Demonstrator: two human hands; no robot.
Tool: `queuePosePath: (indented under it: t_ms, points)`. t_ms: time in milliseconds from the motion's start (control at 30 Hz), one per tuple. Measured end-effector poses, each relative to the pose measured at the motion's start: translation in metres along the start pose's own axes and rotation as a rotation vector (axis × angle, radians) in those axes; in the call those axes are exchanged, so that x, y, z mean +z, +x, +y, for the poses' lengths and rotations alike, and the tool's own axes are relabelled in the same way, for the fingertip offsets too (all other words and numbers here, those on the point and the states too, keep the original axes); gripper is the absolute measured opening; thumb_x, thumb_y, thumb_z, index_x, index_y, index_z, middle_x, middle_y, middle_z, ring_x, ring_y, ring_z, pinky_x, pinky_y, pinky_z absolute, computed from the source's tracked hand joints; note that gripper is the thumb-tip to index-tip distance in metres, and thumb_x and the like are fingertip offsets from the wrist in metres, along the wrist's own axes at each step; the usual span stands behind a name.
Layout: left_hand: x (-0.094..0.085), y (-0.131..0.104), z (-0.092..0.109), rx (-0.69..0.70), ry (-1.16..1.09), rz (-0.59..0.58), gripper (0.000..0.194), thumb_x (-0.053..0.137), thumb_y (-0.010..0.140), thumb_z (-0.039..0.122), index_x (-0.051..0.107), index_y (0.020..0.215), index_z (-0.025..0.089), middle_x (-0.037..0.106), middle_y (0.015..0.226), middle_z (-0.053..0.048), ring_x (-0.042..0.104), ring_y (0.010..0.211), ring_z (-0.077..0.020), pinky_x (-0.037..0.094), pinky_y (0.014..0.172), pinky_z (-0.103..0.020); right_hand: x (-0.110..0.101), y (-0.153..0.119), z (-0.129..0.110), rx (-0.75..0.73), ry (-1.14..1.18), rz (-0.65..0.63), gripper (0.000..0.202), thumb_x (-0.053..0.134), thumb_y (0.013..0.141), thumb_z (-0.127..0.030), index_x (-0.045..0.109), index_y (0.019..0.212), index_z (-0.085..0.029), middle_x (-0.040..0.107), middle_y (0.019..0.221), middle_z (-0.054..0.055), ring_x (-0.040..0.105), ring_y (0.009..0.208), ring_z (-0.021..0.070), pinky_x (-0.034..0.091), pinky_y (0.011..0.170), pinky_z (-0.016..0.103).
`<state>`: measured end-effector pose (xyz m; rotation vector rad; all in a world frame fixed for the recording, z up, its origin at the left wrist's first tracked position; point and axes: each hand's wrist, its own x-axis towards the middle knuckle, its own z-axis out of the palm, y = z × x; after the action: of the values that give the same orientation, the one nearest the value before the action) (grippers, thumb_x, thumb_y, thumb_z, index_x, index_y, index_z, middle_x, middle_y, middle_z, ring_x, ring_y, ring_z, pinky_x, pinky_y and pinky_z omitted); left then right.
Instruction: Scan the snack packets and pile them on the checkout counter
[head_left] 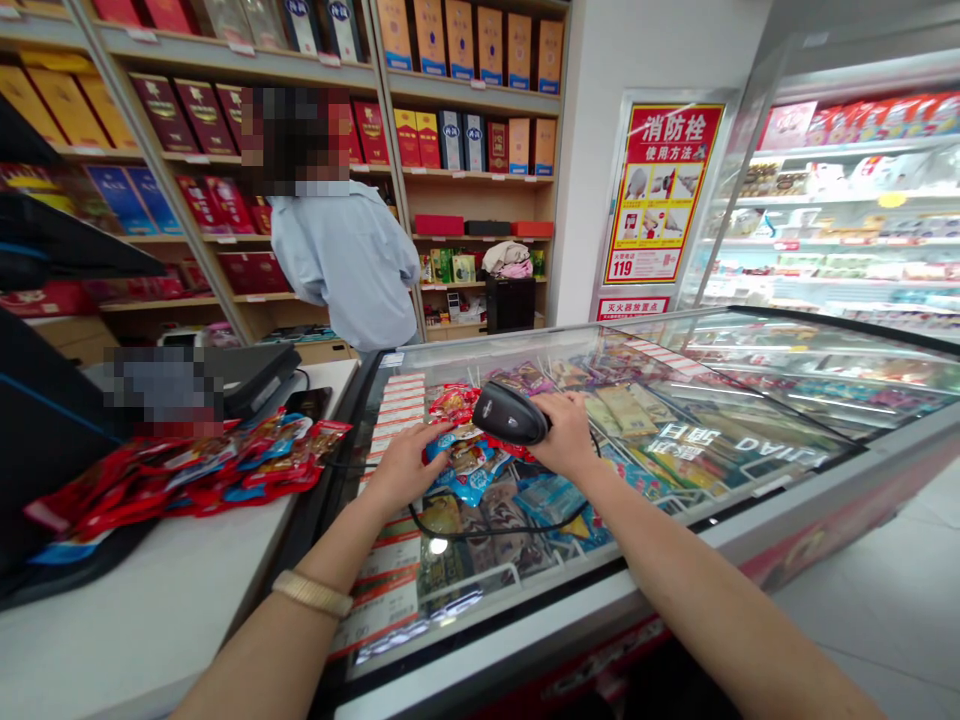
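Note:
My right hand (566, 435) is closed around the handle of a black barcode scanner (511, 414), whose head points left above the freezer's glass lid. Below the scanner lies a small pile of red and blue snack packets (471, 462). My left hand (409, 465) reaches onto the pile's left side, thumb and forefinger apart and touching the packets. Its other fingers are partly hidden. The scanner's black cable (487, 535) loops over the glass. On the counter to the left, a larger heap of similar snack packets (202, 465) is spread out.
The chest freezer (750, 515) has a glass lid over packaged goods, with price labels (401, 400) along its left side. A white counter (135, 640) with a dark monitor (71, 235) stands left. Beyond, a person in a light blue shirt (341, 255) faces shelves of boxes.

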<state>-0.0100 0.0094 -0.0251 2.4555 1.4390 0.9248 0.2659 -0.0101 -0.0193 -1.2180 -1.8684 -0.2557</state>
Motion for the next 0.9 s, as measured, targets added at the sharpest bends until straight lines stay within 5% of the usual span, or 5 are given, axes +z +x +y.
queuePosePath:
  t_ms: [200, 400, 667, 900]
  points:
    - [-0.012, -0.002, 0.002, -0.2, -0.134, 0.224, 0.046, 0.047, 0.084, 0.055, 0.075, 0.089, 0.02, 0.075, 0.083, -0.007, 0.067, 0.081, -0.0247, 0.051, 0.076, -0.032, 0.002, 0.0, 0.001, 0.016, -0.02, -0.003, 0.027, 0.07, 0.072, -0.033, 0.072, 0.096, -0.022, 0.078, 0.096, 0.008, 0.065, 0.092, 0.0258, 0.031, 0.088, 0.038]
    - [-0.023, -0.005, -0.006, -0.437, -0.252, 0.395, 0.045, 0.05, 0.079, 0.062, 0.056, 0.061, 0.02, 0.052, 0.052, 0.0, 0.045, 0.053, -0.015, 0.036, 0.052, -0.026, 0.0, 0.001, 0.0, 0.026, -0.016, -0.024, 0.024, 0.07, 0.072, -0.028, 0.073, 0.096, -0.023, 0.078, 0.095, 0.007, 0.066, 0.092, 0.0257, 0.031, 0.088, 0.039]
    - [-0.036, -0.008, -0.001, -0.421, -0.24, 0.495, 0.04, 0.056, 0.078, 0.056, 0.05, 0.059, 0.021, 0.046, 0.049, 0.003, 0.043, 0.052, -0.0131, 0.036, 0.049, -0.024, -0.003, 0.002, -0.005, -0.049, 0.031, -0.085, 0.027, 0.077, 0.071, -0.036, 0.075, 0.095, -0.024, 0.078, 0.09, 0.006, 0.066, 0.089, 0.0247, 0.03, 0.089, 0.04]
    - [-0.031, -0.004, 0.011, -0.393, -0.487, 0.558, 0.035, 0.068, 0.064, 0.043, 0.053, 0.087, 0.022, 0.065, 0.068, 0.002, 0.066, 0.06, -0.0178, 0.051, 0.056, -0.027, -0.003, 0.001, -0.006, -0.038, 0.054, -0.033, 0.035, 0.077, 0.07, -0.043, 0.074, 0.099, -0.022, 0.076, 0.088, 0.007, 0.064, 0.085, 0.0247, 0.032, 0.087, 0.038]
